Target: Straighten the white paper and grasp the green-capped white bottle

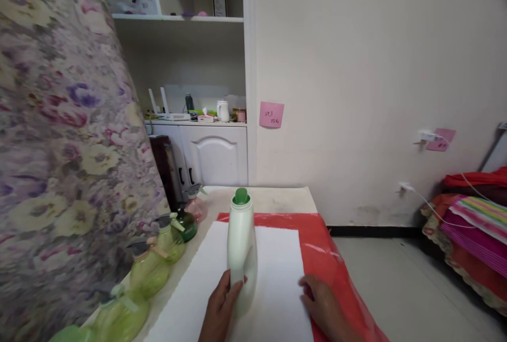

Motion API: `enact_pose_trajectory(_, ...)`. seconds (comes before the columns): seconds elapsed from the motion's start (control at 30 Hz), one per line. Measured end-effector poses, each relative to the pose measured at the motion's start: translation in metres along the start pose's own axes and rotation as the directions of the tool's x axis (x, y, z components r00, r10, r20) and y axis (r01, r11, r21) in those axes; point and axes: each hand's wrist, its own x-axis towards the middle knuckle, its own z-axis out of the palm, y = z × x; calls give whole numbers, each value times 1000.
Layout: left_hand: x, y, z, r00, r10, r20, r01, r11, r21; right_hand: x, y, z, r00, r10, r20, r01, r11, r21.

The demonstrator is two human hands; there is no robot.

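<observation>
A pale green plastic detergent bottle stands in the middle of the view. Its cap is off, and a green pouring spout shows in the mouth. My left hand is closed around the bottle's handle low down, thumb on the near side. Over the right edge of the white sheet, beside the red plastic cover, my right hand has loosely curled fingers, with a gap between thumb and forefinger. Nothing shows in it. The bottle's base is hard to make out against the white sheet.
Several spray bottles line the table's left edge, below a flowered curtain. Red plastic covers the right side of the table. Behind stands a white cabinet. A bed with bright covers is far right.
</observation>
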Motion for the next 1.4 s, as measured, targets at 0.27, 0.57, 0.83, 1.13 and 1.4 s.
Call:
enact_pose_trajectory(0.27,5,-11,-3,999,42,34,-45,996,78,-2,1,10,999,-50,18,51,998,-47)
enact_pose_trajectory(0.57,3,-7,-3,996,71,51,-76,991,110,-2,1,11,999,-50,21,51,997,-65)
enact_pose_trajectory(0.83,4,-9,-4,996,53,67,-60,993,105,-2,1,10,999,-45,24,46,997,-69)
enact_pose_trajectory(1.13,5,-7,-4,997,69,44,-75,988,138,-3,1,11,999,-44,26,46,996,-74)
enact_pose_trajectory(1.4,5,-8,-4,997,60,54,-65,992,110,-1,1,10,999,-43,31,45,996,-81)
